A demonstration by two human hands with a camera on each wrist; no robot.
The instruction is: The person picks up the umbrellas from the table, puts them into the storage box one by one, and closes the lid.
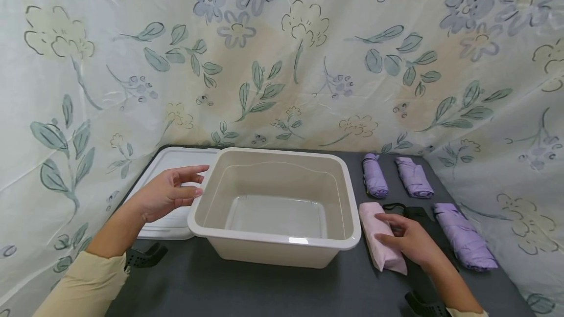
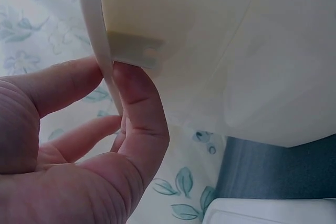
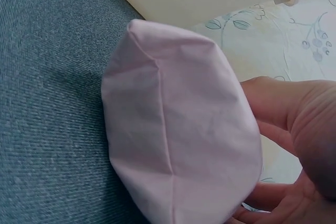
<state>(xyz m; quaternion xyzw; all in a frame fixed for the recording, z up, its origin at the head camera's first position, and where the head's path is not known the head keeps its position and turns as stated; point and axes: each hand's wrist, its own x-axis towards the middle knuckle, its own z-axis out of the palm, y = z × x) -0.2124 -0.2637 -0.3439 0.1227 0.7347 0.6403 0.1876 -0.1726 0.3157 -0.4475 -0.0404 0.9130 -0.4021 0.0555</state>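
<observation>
**Steadying the tub while we take up the pink roll**

Our left hand (image 1: pixel 169 192) is at the left rim of the beige tub (image 1: pixel 282 180). The left wrist view shows the thumb on one side of the rim and a finger on the other, so we pinch the lip lightly. The tub stands empty in the middle of the dark bench (image 1: pixel 211 283), with a white lid (image 1: pixel 169 160) lying flat just beside it on the left.

Our right hand (image 1: pixel 407 238) rests on the pink roll (image 1: pixel 379 238), which lies on the bench just right of the tub. From the right wrist view, the fingers (image 3: pixel 294 124) curl round the far side of the roll; we judge it a loose wrap, not yet a firm grip. Three purple rolls lie further right: two (image 1: pixel 375 176) (image 1: pixel 413 177) near the back and one (image 1: pixel 464 236) beside the hand. A black strap (image 1: pixel 398 207) shows between them.

To do this well, we should close the fingers round the middle of the pink roll so the folds stay together, and lift it straight up before crossing the tub's rim. The fabric is soft and may unroll if held by one end. We keep the left pinch steady so the light tub does not slide.
</observation>
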